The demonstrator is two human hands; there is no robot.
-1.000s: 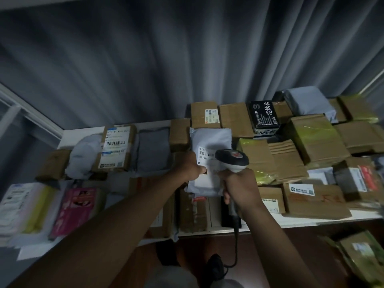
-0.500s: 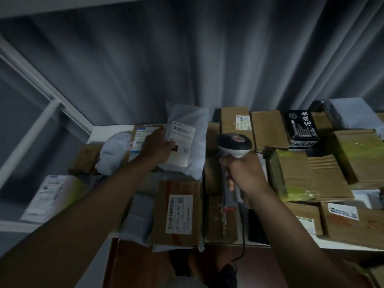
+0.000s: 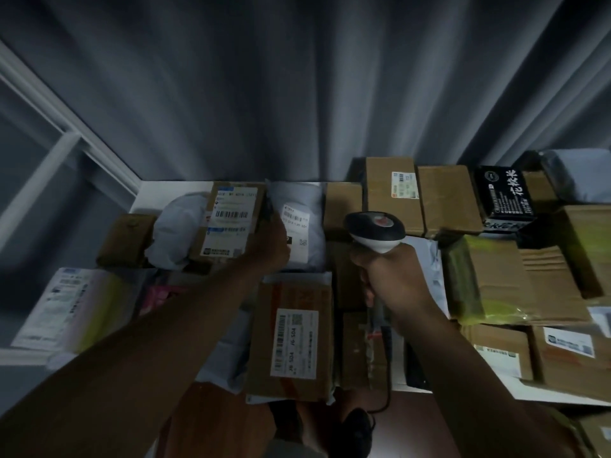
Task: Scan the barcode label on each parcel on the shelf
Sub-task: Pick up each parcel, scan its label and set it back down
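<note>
- The box (image 3: 231,223) I'm on is a cardboard one at the back left of the shelf (image 3: 155,190), with a big white label (image 3: 229,223) full of barcodes facing up at me.
- My left hand (image 3: 269,242) is at the box's right edge, fingers curled around it, so I've got hold of that side. The fingertips are hidden behind the box.
- Just right of that hand is a grey mailer (image 3: 299,226) with its own small label, lying flat and touching the box.
- My right hand (image 3: 393,276) is clenched around the scanner (image 3: 375,231) handle, with the head sticking up above my fist, near the mailer. Its cable (image 3: 386,375) drops off the front of the shelf.
- In front of me sits another box, label J6-504 (image 3: 294,343), right at the shelf's front edge.
- Further right it's a pile of cardboard parcels, a black box (image 3: 504,196) with white characters, and one wrapped in yellowish tape (image 3: 463,282).
- Far left there's a white-and-yellow pack (image 3: 66,309) and a pale bag (image 3: 178,233) tucked next to my box.
- Grey curtain (image 3: 297,94) behind everything.
</note>
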